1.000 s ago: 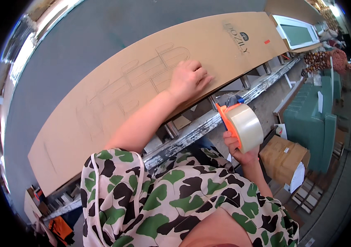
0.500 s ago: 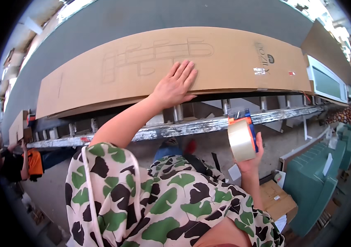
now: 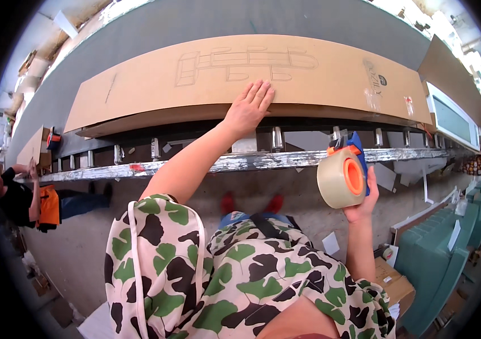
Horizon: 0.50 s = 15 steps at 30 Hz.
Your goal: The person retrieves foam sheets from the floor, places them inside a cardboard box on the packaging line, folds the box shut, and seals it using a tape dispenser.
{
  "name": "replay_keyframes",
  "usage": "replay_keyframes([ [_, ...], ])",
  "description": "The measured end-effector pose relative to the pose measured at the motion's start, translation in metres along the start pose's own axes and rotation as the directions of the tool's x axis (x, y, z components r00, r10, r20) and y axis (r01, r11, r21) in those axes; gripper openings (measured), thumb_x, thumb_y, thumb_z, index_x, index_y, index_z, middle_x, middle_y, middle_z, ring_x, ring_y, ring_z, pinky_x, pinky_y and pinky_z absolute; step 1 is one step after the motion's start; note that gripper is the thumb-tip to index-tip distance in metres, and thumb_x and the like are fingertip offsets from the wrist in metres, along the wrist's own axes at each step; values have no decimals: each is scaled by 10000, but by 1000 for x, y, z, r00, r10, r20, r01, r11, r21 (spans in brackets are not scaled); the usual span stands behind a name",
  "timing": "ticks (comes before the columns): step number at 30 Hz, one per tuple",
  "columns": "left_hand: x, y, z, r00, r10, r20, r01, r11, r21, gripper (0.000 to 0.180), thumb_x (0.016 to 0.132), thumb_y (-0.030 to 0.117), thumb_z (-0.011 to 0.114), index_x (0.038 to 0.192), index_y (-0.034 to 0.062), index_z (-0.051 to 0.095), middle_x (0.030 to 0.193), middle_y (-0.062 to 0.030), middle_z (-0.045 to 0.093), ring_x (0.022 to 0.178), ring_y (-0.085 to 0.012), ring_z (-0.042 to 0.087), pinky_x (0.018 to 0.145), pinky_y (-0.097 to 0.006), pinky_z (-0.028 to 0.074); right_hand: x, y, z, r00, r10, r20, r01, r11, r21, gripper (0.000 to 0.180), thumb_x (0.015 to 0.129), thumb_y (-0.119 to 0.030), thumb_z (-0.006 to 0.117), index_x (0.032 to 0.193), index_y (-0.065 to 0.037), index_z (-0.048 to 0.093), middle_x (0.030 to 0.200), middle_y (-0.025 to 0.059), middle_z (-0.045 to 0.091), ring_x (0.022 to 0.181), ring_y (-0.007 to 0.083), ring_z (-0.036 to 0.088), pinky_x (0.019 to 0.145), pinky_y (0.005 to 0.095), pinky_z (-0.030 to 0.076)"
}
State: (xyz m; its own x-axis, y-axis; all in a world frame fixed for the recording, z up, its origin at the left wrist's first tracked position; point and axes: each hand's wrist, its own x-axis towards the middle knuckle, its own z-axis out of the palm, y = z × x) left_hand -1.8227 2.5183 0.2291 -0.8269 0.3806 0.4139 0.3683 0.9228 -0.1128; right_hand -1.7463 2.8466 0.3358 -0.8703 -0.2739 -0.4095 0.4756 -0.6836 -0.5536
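1. Overhead, head view: the long flattened cardboard sheet [image 3: 240, 79] lies across the grey conveyor table [image 3: 195, 25], running from 9 to 3 o'clock in the upper half of the picture, its near edge overhanging the metal roller rail [image 3: 251, 163].
2. Left hand [image 3: 249, 108] rests flat on the sheet's near edge at about 12 o'clock from the body; fingers straight, close together, holding nothing, only pressing.
3. Right hand [image 3: 362, 198] sits at 3 o'clock, well apart from the sheet, fingers wrapped round the handle of a tape dispenser [image 3: 345, 174] carrying a beige tape roll on an orange core.
4. Judgement: the sheet looks light but long and floppy, stiff only across its width; it likely slides easily on the table. Best held flat-palmed near mid-length, or pinched at the near edge.
5. Another person [image 3: 23, 198], in black and orange, stands at 9 o'clock, beside the rail.
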Motion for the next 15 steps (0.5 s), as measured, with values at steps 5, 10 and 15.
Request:
replay_keyframes([
  [5,-17,-8,9,988,17,-151,-21,1000,-22,552,859,292,608,1310,8,468,1358,-176,479,1287,-335,434,1090,-441,332,7,11,6,995,-43,-94,10,945,-326,484,967,-385,439,1258,-6,517,1234,126,583,1101,227,590,933,379,486],
  [10,-22,-5,13,975,-22,-222,24,1000,5,451,888,204,529,1296,16,492,1346,-171,493,1282,-329,444,1093,-440,328,90,14,120,952,-259,161,189,86,-978,671,778,-448,704,1204,48,553,1126,145,623,1020,188,599,862,312,463],
  [15,-32,-5,20,963,-57,-262,41,997,-68,485,845,147,511,1310,13,481,1347,-152,499,1273,-329,451,1106,-457,308,144,37,227,923,-167,347,223,-505,-834,643,705,-579,666,1026,-22,684,949,167,686,904,285,651,806,325,493],
])
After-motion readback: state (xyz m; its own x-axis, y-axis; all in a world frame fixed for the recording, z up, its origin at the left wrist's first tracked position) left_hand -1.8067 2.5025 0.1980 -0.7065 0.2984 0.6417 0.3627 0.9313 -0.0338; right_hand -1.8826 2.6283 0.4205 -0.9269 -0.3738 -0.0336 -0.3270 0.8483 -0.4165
